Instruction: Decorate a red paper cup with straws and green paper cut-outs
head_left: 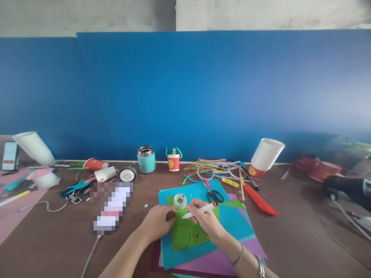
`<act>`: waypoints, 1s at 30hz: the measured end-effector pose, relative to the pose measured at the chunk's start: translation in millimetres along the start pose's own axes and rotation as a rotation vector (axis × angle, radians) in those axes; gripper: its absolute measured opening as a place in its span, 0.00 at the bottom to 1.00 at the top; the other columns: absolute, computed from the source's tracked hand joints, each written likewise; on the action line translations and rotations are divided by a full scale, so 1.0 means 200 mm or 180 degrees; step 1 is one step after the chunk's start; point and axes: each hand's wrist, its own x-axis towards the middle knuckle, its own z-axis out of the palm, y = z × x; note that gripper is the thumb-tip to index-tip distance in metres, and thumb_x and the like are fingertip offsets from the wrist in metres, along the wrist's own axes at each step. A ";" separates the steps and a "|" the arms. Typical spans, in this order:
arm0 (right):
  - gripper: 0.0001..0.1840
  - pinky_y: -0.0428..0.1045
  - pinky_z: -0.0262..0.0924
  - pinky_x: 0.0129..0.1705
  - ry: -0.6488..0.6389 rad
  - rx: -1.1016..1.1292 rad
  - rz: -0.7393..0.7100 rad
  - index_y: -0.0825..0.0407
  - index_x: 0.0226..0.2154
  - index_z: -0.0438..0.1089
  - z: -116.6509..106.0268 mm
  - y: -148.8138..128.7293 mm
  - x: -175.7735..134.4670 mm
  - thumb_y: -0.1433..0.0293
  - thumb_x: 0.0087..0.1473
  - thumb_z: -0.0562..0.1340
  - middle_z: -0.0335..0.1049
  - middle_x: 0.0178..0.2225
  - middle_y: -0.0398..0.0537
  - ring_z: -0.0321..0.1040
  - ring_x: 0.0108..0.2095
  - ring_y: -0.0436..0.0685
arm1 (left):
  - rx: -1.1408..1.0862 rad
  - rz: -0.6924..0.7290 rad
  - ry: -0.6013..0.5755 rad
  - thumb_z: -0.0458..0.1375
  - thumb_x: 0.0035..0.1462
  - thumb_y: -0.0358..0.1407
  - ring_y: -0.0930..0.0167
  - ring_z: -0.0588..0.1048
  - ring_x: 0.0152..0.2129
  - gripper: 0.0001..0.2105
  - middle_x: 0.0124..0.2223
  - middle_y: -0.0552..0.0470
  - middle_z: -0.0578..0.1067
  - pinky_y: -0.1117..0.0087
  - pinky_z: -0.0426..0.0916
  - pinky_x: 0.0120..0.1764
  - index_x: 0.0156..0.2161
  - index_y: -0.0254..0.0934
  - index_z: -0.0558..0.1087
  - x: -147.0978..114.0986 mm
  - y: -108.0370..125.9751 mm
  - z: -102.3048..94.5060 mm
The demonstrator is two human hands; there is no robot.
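My right hand [204,218] grips a white marker [205,209] with a red end; its narrow end points left, over green paper [188,220]. My left hand [158,222] rests at the left edge of that paper, fingers curled in; what they hold, if anything, is hidden. Drawn on the green paper are a large circle and smaller rings, one with a heart in it; my right hand partly covers them. A clear tape roll [180,201] lies just above both hands. Blue paper [234,224] and purple sheets [208,262] lie beneath.
Dark-handled scissors [215,196] lie at the stack's top. Behind are pipe cleaners [203,166], a glue stick [230,182] and a small red cup [174,163] with green arms. A teal flask [146,160] stands left of it. A blurred-out phone [113,208] lies left, a red cutter [261,200] right.
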 end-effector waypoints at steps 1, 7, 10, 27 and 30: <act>0.13 0.43 0.41 0.19 0.0003 -0.0132 -0.0036 0.51 0.19 0.58 0.00 0.01 0.00 0.63 0.46 0.59 0.51 0.12 0.33 0.46 0.16 0.45 | 0.0000 -0.0021 -0.0010 0.52 0.50 0.30 0.72 0.70 0.22 0.08 0.23 0.56 0.71 0.76 0.54 0.25 0.31 0.40 0.74 0.00 0.00 0.00; 0.10 0.43 0.42 0.19 -0.0045 -0.0508 -0.0225 0.51 0.18 0.58 -0.02 0.07 0.01 0.67 0.47 0.57 0.57 0.15 0.36 0.48 0.17 0.46 | -0.0133 -0.0123 0.0013 0.53 0.49 0.30 0.72 0.69 0.22 0.07 0.24 0.57 0.71 0.76 0.53 0.24 0.31 0.40 0.73 0.01 -0.02 0.02; 0.11 0.43 0.44 0.17 -0.0148 -0.0577 -0.0080 0.50 0.20 0.58 -0.01 0.08 -0.01 0.64 0.49 0.56 0.61 0.15 0.38 0.51 0.16 0.47 | -0.0170 -0.0128 0.0005 0.53 0.50 0.31 0.72 0.69 0.22 0.06 0.24 0.57 0.71 0.76 0.53 0.24 0.31 0.40 0.73 0.01 -0.02 0.02; 0.09 0.42 0.46 0.18 -0.0196 -0.1257 -0.0098 0.51 0.17 0.57 0.05 0.10 -0.04 0.70 0.41 0.60 0.59 0.15 0.37 0.52 0.17 0.47 | -0.0277 -0.0071 0.0033 0.54 0.50 0.32 0.74 0.67 0.19 0.05 0.21 0.58 0.68 0.76 0.52 0.23 0.31 0.40 0.72 0.01 -0.02 0.02; 0.10 0.42 0.46 0.18 -0.0208 -0.1266 -0.0115 0.51 0.17 0.57 0.05 0.11 -0.04 0.69 0.41 0.60 0.59 0.15 0.37 0.53 0.17 0.47 | -0.0278 -0.0090 0.0030 0.54 0.50 0.32 0.74 0.66 0.19 0.05 0.21 0.58 0.69 0.76 0.52 0.23 0.31 0.40 0.73 0.01 -0.03 0.02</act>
